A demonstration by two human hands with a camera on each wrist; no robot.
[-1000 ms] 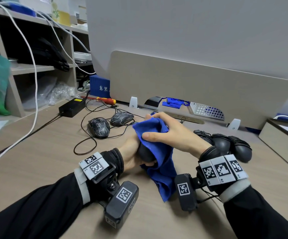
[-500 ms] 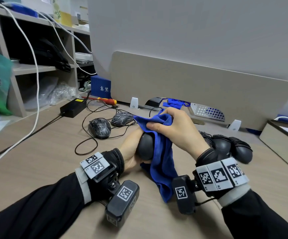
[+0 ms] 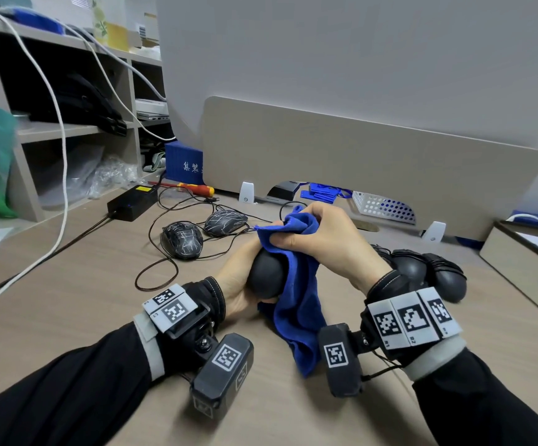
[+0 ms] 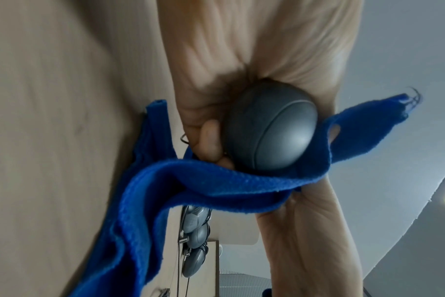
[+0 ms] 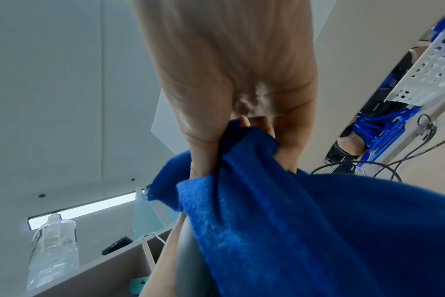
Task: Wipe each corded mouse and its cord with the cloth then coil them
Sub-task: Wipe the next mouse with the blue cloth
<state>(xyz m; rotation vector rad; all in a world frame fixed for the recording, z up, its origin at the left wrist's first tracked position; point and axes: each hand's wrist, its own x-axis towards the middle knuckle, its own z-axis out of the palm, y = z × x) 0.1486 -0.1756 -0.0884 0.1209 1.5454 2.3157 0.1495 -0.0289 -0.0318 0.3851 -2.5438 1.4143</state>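
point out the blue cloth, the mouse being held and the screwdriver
blue cloth [image 3: 296, 304]: head view, hanging fold below the hands
held mouse [image 4: 272, 128]: left wrist view, rounded grey back
screwdriver [image 3: 197, 189]: head view, red and yellow handle

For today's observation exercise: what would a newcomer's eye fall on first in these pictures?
The blue cloth at the centre, bunched in the right hand against a dark mouse held by the left hand. Next, two scratched mice with tangled cords behind on the left, and three coiled mice on the right.
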